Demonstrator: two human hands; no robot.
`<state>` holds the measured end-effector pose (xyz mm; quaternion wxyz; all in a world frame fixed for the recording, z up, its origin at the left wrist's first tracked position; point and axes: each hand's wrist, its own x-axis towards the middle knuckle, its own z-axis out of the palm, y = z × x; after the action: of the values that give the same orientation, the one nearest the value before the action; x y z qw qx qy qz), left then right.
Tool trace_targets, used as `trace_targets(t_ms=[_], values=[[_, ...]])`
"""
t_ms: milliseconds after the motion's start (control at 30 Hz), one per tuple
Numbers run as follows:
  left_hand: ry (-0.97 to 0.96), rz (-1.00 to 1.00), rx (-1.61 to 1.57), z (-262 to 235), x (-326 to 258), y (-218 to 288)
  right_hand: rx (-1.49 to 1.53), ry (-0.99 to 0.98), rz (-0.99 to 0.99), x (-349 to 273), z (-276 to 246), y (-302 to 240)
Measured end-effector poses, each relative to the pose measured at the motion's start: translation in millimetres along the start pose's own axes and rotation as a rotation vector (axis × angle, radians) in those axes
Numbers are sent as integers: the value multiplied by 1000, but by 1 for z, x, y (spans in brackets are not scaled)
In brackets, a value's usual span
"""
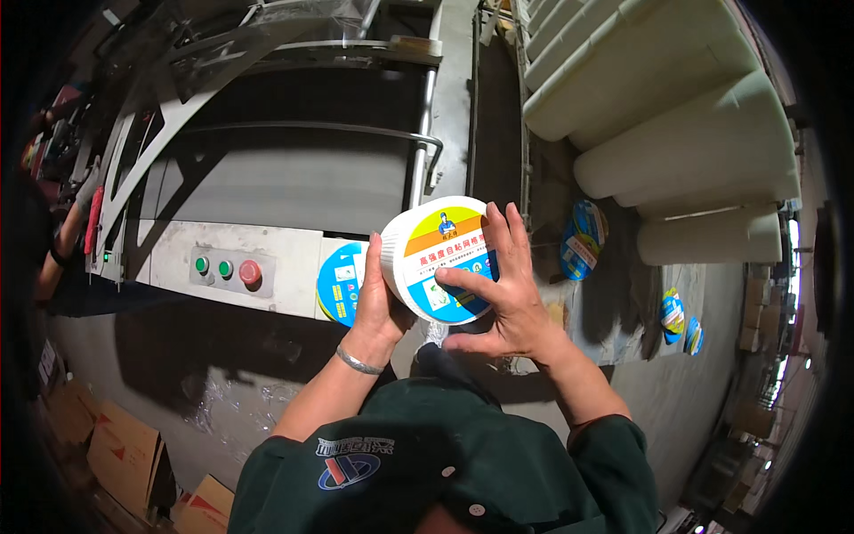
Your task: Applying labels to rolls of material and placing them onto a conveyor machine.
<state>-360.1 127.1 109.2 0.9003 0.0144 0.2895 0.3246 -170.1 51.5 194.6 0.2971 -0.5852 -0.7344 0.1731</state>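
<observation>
Beyond the green shirt (pixel 507 454), a white roll (pixel 394 249) bears a yellow-orange-blue label (pixel 455 254).

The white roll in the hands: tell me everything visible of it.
The roll is thick and round, its pale side finely ridged. A round yellow-green, orange, white and blue label with a small printed figure faces the camera. The left hand supports its left side; the right hand spreads fingers over the label and right edge.

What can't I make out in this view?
In the head view:
White roll: underside, facing away.
Left hand: most fingers, behind the roll.
Blue disc: right part, behind the left hand.
Co-worker: body, lost in shadow at the left rim.
Small discs: markings, too small.
</observation>
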Motion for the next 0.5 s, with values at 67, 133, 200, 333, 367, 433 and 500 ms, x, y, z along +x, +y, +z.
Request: trace_targets(t_ms=[67,133,200,333,367,433,500], values=[[-15,24,-17,0,3,18,55,13,25,23,13,-3],[28,69,-11,4,0,36,86,51,5,44,24,-3],[70,119,18,11,1,64,111,99,-52,72,31,-4],[-10,308,205,7,6,135,146,244,-100,159,42,16],[63,377,247,0,3,150,110,295,-86,187,51,27],[223,503,322,-16,-6,169,-28,396,-17,245,70,53],[213,528,316,-24,-18,180,-133,455,80,295,87,84]])
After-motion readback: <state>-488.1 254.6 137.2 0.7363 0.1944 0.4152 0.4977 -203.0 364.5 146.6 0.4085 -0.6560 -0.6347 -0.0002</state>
